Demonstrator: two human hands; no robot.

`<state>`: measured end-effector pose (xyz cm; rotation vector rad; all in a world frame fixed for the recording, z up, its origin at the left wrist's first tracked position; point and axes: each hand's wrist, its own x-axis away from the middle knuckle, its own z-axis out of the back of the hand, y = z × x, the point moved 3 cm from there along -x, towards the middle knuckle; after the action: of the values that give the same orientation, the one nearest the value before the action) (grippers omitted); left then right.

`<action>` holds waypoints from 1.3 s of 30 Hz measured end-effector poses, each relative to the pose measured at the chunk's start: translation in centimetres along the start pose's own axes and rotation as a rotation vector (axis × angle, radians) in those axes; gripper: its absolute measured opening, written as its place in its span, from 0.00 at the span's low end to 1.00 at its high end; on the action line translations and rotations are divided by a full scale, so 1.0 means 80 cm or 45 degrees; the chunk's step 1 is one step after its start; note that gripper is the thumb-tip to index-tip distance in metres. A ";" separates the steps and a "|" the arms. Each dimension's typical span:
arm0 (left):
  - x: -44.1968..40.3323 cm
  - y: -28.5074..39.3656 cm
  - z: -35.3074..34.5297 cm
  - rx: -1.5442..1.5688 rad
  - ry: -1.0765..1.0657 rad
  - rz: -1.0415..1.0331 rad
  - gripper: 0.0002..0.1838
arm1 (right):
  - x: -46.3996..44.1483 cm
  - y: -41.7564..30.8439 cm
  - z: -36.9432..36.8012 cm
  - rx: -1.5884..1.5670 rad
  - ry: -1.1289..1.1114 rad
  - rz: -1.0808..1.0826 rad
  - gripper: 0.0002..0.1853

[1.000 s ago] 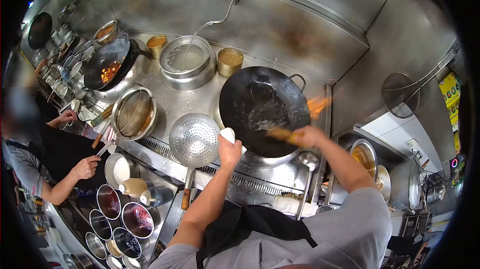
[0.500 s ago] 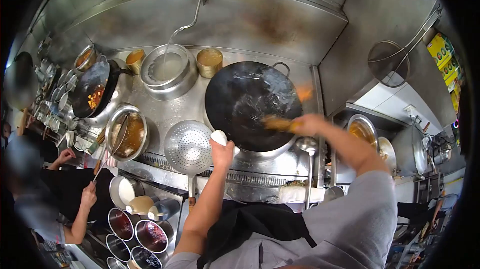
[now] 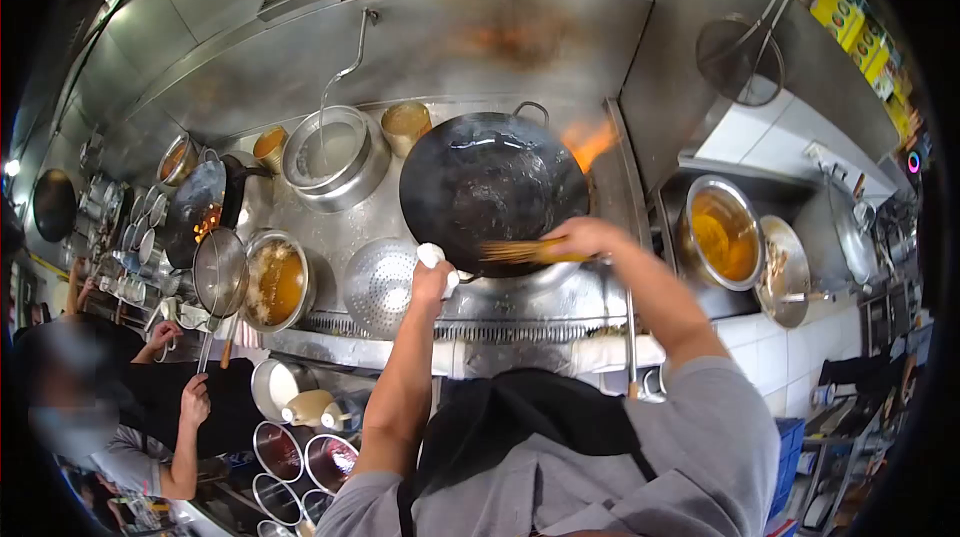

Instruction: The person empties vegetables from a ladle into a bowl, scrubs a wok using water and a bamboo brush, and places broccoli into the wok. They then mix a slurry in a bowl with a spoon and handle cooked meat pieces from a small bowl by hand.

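Note:
A large black wok (image 3: 480,172) sits on the stove with a little water and wet streaks inside. My left hand (image 3: 430,287) is closed on its near handle through a folded white cloth (image 3: 431,256). In my right hand (image 3: 588,237) is a bamboo wok brush (image 3: 520,251), its bristles against the wok's near inner side. Flame (image 3: 590,144) flares past the wok's right rim. Left of my left hand lies a perforated steel skimmer (image 3: 378,287), partly hidden by that hand.
A tap runs into a steel pot (image 3: 325,152) at the back. Left of me, a co-worker's hand (image 3: 195,400) holds a wire strainer (image 3: 220,272) beside a bowl of orange-brown oil (image 3: 283,287). To the right stand a bowl of yellow liquid (image 3: 722,237) and a hanging mesh strainer (image 3: 740,59).
My right hand has swept the brush from the wok's right side towards its near left side. The flame looks larger. The co-worker's strainer has come up out of the oil bowl. The view has shifted.

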<state>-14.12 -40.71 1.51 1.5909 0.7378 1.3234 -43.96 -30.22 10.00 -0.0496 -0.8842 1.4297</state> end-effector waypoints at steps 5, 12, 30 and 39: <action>0.066 0.059 0.049 -0.188 0.040 -0.193 0.13 | 0.192 0.062 0.009 -0.418 0.278 -0.364 0.24; 0.056 0.162 0.043 -0.571 0.096 -0.585 0.19 | 0.193 0.131 -0.125 -1.506 1.172 -0.280 0.25; 0.184 0.139 0.009 -1.154 -0.082 -0.992 0.38 | 0.094 0.049 -0.160 -2.161 1.281 -0.219 0.23; 0.045 0.048 0.021 -0.548 0.103 -0.310 0.16 | 0.161 -0.015 0.108 -1.602 1.494 0.350 0.25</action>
<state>-12.01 -39.58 6.46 1.0765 0.6215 1.2695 -49.10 -23.37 23.00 -1.7960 -0.6077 0.6192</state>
